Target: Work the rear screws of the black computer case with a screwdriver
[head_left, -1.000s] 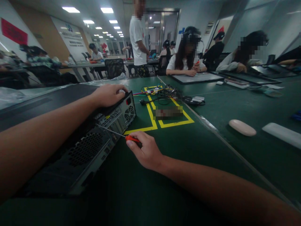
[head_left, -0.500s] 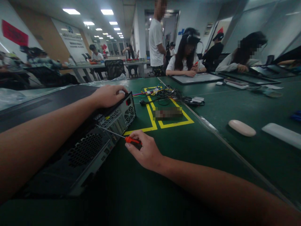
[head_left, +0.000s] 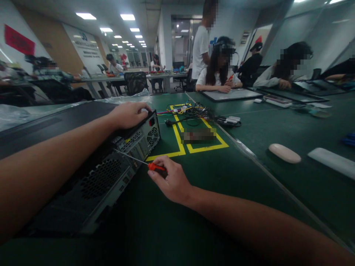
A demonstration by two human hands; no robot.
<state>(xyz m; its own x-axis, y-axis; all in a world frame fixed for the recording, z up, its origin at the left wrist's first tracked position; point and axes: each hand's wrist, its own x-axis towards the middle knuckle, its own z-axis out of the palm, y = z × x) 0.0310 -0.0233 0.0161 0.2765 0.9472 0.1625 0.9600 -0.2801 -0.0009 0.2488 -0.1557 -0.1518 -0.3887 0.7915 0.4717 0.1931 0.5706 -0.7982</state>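
A black desktop computer case (head_left: 105,173) lies on its side on the green table (head_left: 222,177), its rear panel with fan grille turned toward me. My left hand (head_left: 129,114) rests on the case's upper far corner, fingers curled over the edge. My right hand (head_left: 170,181) is closed on a screwdriver (head_left: 144,162) with a red handle. The thin metal shaft points left, and its tip touches the rear panel of the case.
Yellow tape squares (head_left: 194,142) mark the table behind the case, with a bundle of cables (head_left: 194,111) beyond. A white mouse (head_left: 284,153) and white keyboard (head_left: 331,162) lie to the right. Several people sit at tables further back; one stands (head_left: 202,44).
My hands and the screwdriver have barely shifted. The standing person in the background has walked to the right, close to the seated people.
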